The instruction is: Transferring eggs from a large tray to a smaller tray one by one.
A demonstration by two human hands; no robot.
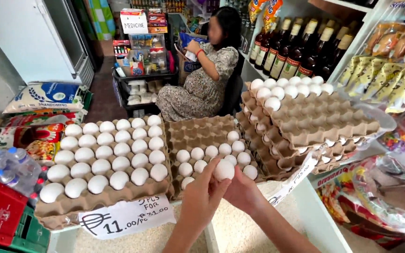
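Shop bench [240,234] carries a full cardboard egg tray [104,197] on the left, a part-filled middle tray [198,133] and a tilted stack of trays [305,126] on the right, with dark bottles [296,51] on the shelf behind and a seated person [202,79] farther back. Both hands meet above the middle tray's near edge: left hand [202,197] and right hand [244,189] together cup one white egg [224,169], fingertips closed on it, clear of the tray. Step in hand looks like handling or checking that single egg; any next move calls for a light, even grip, since the shell cracks easily.
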